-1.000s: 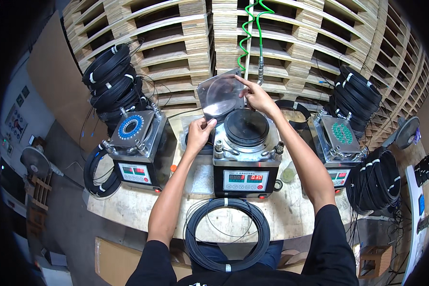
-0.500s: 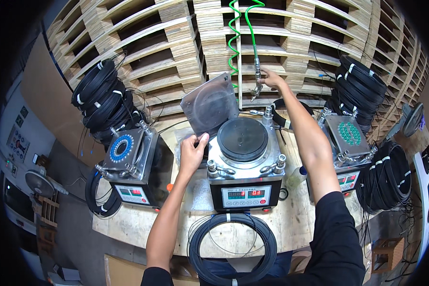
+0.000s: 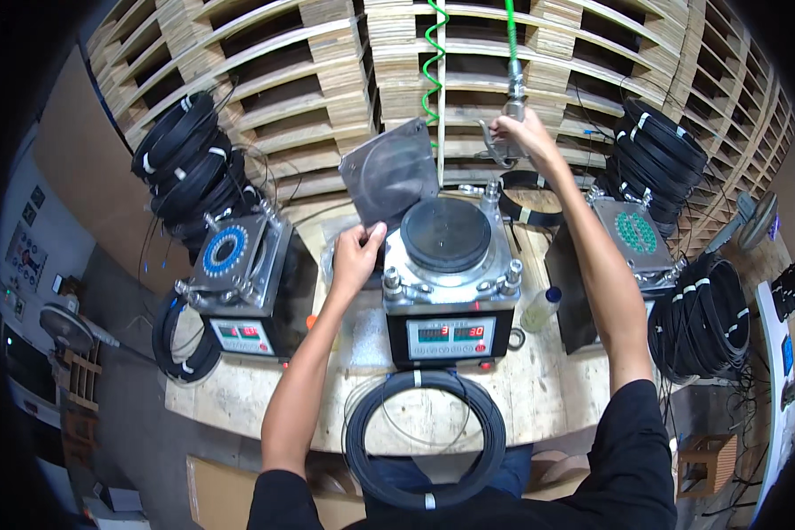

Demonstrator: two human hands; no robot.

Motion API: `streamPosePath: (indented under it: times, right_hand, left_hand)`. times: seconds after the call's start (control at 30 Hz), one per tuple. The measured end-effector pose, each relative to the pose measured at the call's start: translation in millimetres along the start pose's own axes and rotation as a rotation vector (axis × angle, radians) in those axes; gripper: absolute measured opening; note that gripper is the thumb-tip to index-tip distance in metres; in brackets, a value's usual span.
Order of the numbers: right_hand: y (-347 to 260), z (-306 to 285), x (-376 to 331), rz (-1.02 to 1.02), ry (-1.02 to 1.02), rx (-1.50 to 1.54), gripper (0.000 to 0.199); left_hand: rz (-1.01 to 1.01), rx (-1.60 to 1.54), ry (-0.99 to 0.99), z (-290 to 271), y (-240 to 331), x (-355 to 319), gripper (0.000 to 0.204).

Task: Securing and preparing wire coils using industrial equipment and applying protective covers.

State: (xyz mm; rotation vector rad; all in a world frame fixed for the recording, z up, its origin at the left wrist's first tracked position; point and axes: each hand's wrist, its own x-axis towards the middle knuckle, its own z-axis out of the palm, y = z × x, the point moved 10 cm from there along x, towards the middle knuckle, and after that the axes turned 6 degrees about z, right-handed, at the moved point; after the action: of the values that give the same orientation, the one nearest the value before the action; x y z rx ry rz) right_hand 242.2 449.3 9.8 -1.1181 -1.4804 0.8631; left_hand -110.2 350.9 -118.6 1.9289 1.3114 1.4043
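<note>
Right hand (image 3: 523,134) risen since earlier frame — now higher on air blow gun (image 3: 506,132) hanging from green coiled hose (image 3: 433,62), behind middle press machine (image 3: 449,265). Gun metallic, slim, nozzle down-left. Fingers clenched round its grip, arm stretched forward, nearly straight. Left hand (image 3: 355,256) — fingers curled, gripping lower edge of grey hinged lid (image 3: 389,172), tilted open at machine's left rear; elbow bent.

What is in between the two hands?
In the head view, the grey square lid, tilted up, and the round black disc on the middle machine lie between the left hand and the right hand.
</note>
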Motion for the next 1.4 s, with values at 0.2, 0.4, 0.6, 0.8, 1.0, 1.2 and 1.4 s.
streamPosePath:
  times: [0.2,0.4,0.6,0.8,1.0,1.2,1.4]
  right_hand:
    - [-114.4,44.7,-169.1,0.084,-0.123,-0.029,0.033]
    - [-120.1,81.1,-253.5,0.098,0.004,0.129,0.038]
    - [-114.4,66.9,-268.8,-0.021,0.379,0.074,0.034]
    - [-120.1,68.6,-265.1,-0.010,0.328,0.097,0.032]
    - [-119.9,64.2,-258.9,0.013,0.404,0.120,0.022]
    - [-118.5,111.7,-240.8,-0.043,0.223,0.168,0.025]
    - [-133.2,163.1,-205.6,-0.104,0.117,0.339,0.026]
  left_hand:
    - [0.074,-0.080,0.023,-3.1,10.0,3.5,0.050]
    - [0.002,-0.072,-0.009,0.1,7.1,-0.9,0.036]
    - [0.037,-0.153,0.016,8.8,3.5,0.0,0.034]
    - [0.026,-0.159,0.017,9.4,2.8,-2.9,0.034]
    - [0.025,-0.155,0.029,6.4,2.4,-3.1,0.033]
    - [0.030,-0.158,0.061,0.3,1.3,-3.3,0.033]
    - [0.107,-0.186,0.119,-2.0,-1.9,-2.4,0.028]
